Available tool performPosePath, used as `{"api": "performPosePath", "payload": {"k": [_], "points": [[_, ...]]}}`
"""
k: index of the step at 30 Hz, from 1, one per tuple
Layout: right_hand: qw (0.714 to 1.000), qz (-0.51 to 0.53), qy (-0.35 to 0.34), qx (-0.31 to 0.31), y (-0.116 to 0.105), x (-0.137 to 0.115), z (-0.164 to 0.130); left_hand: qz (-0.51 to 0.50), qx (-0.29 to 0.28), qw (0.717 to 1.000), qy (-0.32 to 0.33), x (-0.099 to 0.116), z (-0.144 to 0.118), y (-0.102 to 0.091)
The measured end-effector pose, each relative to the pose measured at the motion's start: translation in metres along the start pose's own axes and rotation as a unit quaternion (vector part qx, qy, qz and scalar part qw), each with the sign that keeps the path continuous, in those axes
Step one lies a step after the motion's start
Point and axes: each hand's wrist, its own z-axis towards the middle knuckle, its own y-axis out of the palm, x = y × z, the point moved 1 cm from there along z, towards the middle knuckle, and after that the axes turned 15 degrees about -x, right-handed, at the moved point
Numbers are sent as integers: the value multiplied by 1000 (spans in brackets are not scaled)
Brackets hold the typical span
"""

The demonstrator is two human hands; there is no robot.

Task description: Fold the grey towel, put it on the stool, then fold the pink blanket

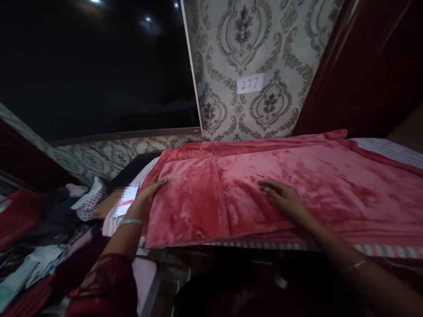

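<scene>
A plush pink-red blanket point(284, 176) lies folded in a long strip, with its left end turned over as a panel point(188, 198) whose edge runs down across the strip. My left hand point(151, 192) is at the left edge of that panel, thumb and a finger apart, touching the fabric; its other fingers are partly hidden. Over the middle of the blanket, just right of the panel's edge, is my right hand point(280, 196). Its fingers are spread and hold nothing; whether they touch the pile I cannot tell.
Beneath the blanket is a striped cloth point(390, 251) covering the table. A lit phone point(127, 200) lies by my left wrist. Clothes point(46, 259) are heaped at the left. Behind are a large dark screen point(99, 70) and a patterned wall with a paper marked 277 point(250, 83).
</scene>
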Motion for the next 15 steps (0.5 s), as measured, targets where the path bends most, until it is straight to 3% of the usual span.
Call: {"api": "performPosePath", "payload": {"k": [2,6,10,13,15], "points": [[999,15,24,43,-19,13,-9,68,3,998,2,9,11,6],[994,22,52,98,-64,39,-26,213,-18,973,84,21,27,17],[988,20,87,127,-103,58,-38,289,1,948,135,37,32,11],[985,2,100,141,-120,69,-45,315,29,939,136,48,34,1],[982,-22,109,150,-123,75,-50,392,33,906,159,51,35,1]]}}
